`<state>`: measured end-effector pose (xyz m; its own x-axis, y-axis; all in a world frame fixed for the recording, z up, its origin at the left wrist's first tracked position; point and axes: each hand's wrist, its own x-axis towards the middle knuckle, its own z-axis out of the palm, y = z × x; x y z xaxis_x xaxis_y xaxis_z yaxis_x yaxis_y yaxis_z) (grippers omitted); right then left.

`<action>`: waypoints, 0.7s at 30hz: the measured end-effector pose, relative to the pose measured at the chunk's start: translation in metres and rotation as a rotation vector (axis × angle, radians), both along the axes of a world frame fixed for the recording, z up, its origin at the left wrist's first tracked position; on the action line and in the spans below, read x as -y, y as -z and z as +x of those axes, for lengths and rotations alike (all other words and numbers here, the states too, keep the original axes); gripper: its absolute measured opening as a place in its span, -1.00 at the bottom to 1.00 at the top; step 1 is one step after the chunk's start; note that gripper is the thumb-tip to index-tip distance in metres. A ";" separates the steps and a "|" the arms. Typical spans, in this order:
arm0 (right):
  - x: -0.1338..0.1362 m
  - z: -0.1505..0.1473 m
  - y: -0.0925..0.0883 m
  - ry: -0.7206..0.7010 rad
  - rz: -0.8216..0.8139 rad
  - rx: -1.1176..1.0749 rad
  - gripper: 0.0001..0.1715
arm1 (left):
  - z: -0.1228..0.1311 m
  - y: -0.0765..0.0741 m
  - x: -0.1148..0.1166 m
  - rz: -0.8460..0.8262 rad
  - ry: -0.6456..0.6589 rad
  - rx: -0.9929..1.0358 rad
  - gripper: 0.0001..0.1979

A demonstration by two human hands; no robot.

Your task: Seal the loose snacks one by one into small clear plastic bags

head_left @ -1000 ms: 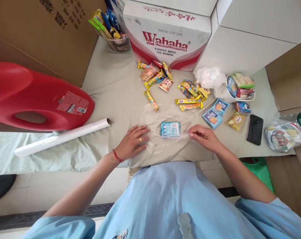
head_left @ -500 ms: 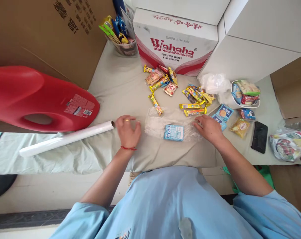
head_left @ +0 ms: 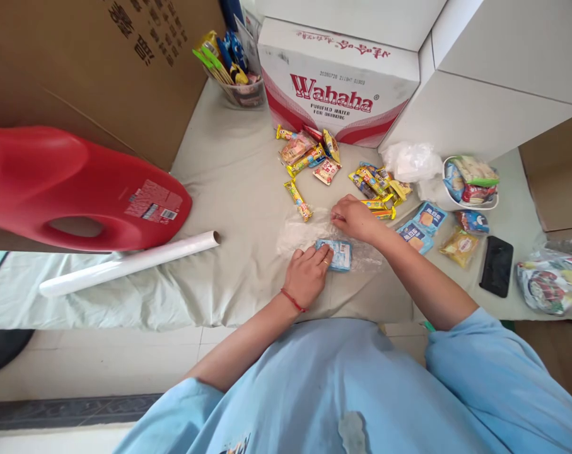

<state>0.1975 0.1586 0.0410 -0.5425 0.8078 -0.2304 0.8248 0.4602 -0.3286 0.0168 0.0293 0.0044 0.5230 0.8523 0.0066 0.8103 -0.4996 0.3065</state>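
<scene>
A small light-blue snack packet [head_left: 338, 253] lies on a sheet of clear plastic wrap [head_left: 299, 234] spread on the cloth-covered table [head_left: 229, 183]. My left hand [head_left: 307, 272] rests on the packet's left end, fingers curled down onto it. My right hand [head_left: 356, 217] is just beyond the packet, pinching the far edge of the wrap. Yellow snack bars [head_left: 379, 207] lie right beside my right hand.
A roll of plastic wrap [head_left: 125, 263] and a red jug [head_left: 72, 186] lie at left. A Wahaha water carton [head_left: 337, 82], a pen cup [head_left: 241, 85], scattered snacks [head_left: 309, 154], a white bowl [head_left: 470, 183], blue packets [head_left: 420, 226] and a black phone [head_left: 497, 266] fill the back and right.
My left hand moved right from near the roll's end onto the blue packet. My right hand moved left and away, from the wrap's right edge to its far edge.
</scene>
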 end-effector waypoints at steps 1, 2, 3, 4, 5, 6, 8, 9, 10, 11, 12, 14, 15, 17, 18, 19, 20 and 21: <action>0.007 0.000 -0.007 -0.035 0.007 -0.017 -0.76 | 0.000 0.001 0.001 0.003 -0.004 -0.001 -0.57; 0.017 0.001 -0.013 -0.070 0.019 -0.024 -0.74 | 0.000 0.002 0.001 0.008 -0.010 0.002 -0.56; 0.030 0.002 -0.019 -0.100 0.029 -0.019 -0.72 | 0.000 0.003 0.001 0.012 -0.017 0.009 -0.57; 0.043 0.002 -0.023 -0.128 0.032 -0.005 -0.70 | -0.001 0.005 0.001 0.011 -0.025 0.018 -0.57; 0.058 0.003 -0.023 -0.149 0.028 0.014 -0.69 | -0.002 0.007 0.001 0.003 -0.033 0.035 -0.59; 0.072 0.003 -0.021 -0.164 0.018 0.030 -0.66 | -0.003 0.009 0.000 -0.010 -0.041 0.064 -0.60; 0.097 0.004 -0.009 -0.173 0.003 0.044 -0.53 | -0.010 0.016 0.001 -0.038 -0.040 0.178 -0.62; 0.107 0.004 0.000 -0.169 0.002 0.042 -0.47 | -0.016 0.020 0.002 -0.046 -0.030 0.259 -0.61; 0.115 0.004 0.009 -0.162 0.005 0.037 -0.42 | -0.023 0.024 0.005 -0.053 -0.017 0.351 -0.58; 0.121 0.004 0.018 -0.154 0.010 0.027 -0.39 | -0.031 0.027 0.008 -0.058 -0.013 0.446 -0.56; 0.125 0.003 0.026 -0.147 0.014 0.013 -0.37 | -0.040 0.030 0.012 -0.067 -0.031 0.535 -0.56; 0.129 0.001 0.036 -0.127 0.015 -0.012 -0.34 | -0.058 0.032 0.017 -0.072 -0.230 0.680 -0.64; 0.130 0.000 0.039 -0.111 0.011 -0.020 -0.33 | -0.066 0.032 0.018 -0.051 -0.396 0.722 -0.67; 0.130 -0.002 0.039 -0.084 -0.008 -0.026 -0.31 | -0.076 0.030 0.013 0.022 -0.728 0.719 -0.67; 0.129 -0.004 0.038 -0.072 -0.020 -0.029 -0.31 | -0.078 0.028 0.009 0.049 -0.840 0.682 -0.64; 0.129 -0.004 0.035 -0.059 -0.034 -0.035 -0.32 | -0.078 0.027 0.003 0.052 -0.894 0.629 -0.60; 0.128 -0.005 0.033 -0.048 -0.050 -0.044 -0.33 | -0.076 0.026 -0.002 0.030 -0.893 0.566 -0.59; 0.126 -0.005 0.030 -0.038 -0.067 -0.054 -0.34 | -0.072 0.024 -0.007 -0.005 -0.859 0.503 -0.59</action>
<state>0.1921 0.0322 0.0110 -0.5856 0.7702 -0.2527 0.7874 0.4664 -0.4032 -0.0556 0.0364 -0.0198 -0.3342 0.9410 0.0535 0.6715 0.1979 0.7141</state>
